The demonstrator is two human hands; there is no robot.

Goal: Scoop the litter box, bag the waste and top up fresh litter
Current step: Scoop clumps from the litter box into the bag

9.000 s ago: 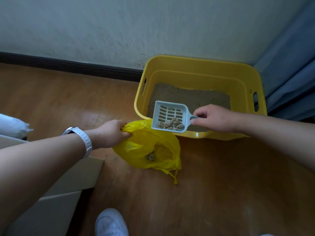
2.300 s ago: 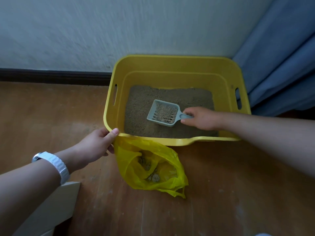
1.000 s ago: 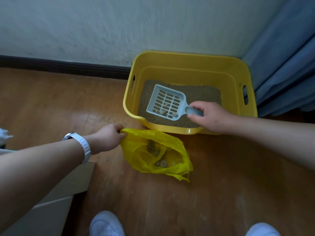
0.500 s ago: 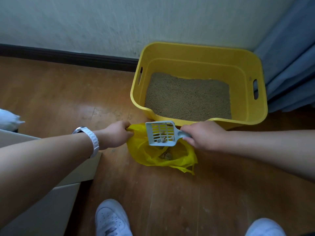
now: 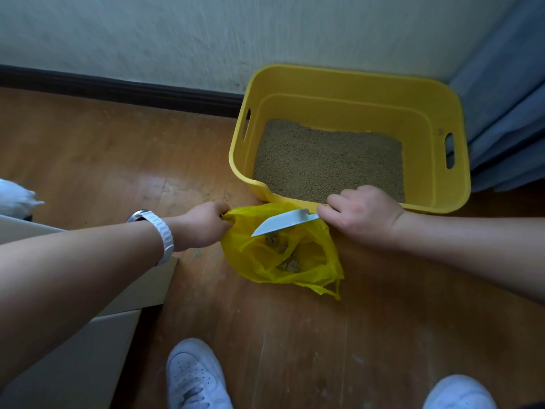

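STEP: bagging waste; my right hand grips the scoop, tipped on edge over the yellow bag | my left hand pinches the bag's rim open | clumps lie inside; litter box just behind | NEXT: I judge another sifting pass, or tying the bag; no fresh litter visible

The scoop has tipped on edge, dropping clumps into the bag.

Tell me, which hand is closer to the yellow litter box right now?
Right. The right hand holds the scoop just in front of the litter box rim. The left hand pinches the bag edge, off to the box's left.
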